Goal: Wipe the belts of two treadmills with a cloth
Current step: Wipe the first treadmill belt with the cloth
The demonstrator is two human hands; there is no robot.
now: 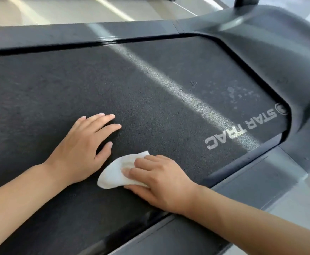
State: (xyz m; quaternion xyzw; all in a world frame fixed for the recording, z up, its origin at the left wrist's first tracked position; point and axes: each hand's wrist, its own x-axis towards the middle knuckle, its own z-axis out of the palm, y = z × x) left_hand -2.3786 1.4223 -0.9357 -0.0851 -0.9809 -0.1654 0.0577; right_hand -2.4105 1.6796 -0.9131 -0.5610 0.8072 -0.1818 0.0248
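Observation:
A dark, rough treadmill belt (62, 89) fills most of the head view, with white STAR TRAC lettering (242, 129) near its right end. A folded white cloth (115, 172) lies on the belt near the front edge. My right hand (159, 181) presses flat on the cloth, fingers covering its right part. My left hand (82, 150) rests flat on the bare belt just left of the cloth, fingers spread, holding nothing. Pale speckled marks (238, 94) show on the belt near the lettering.
Grey side rails run along the far edge (77, 34) and the near edge (187, 236) of the belt. The dark motor hood (279, 52) curves around the belt's right end, with an upright post (241, 2) above it. Pale floor (58, 10) lies beyond.

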